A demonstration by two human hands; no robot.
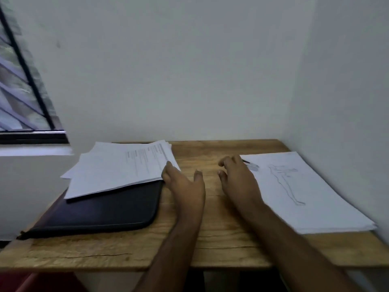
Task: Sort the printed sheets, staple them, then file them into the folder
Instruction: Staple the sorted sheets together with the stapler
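Our left hand (185, 182) touches the loose sheets (120, 165) atop the folder (101, 211), centre-left, likely to gather them. Right hand (237, 180), open and holding nothing, hovers near the stapler (251, 166) on the drawing pile (305, 192).

A single head-worn camera looked forward and down from close above the near edge of the bench (221, 239), facing the wall (179, 70) behind it, with both forearms reaching in from the bottom.
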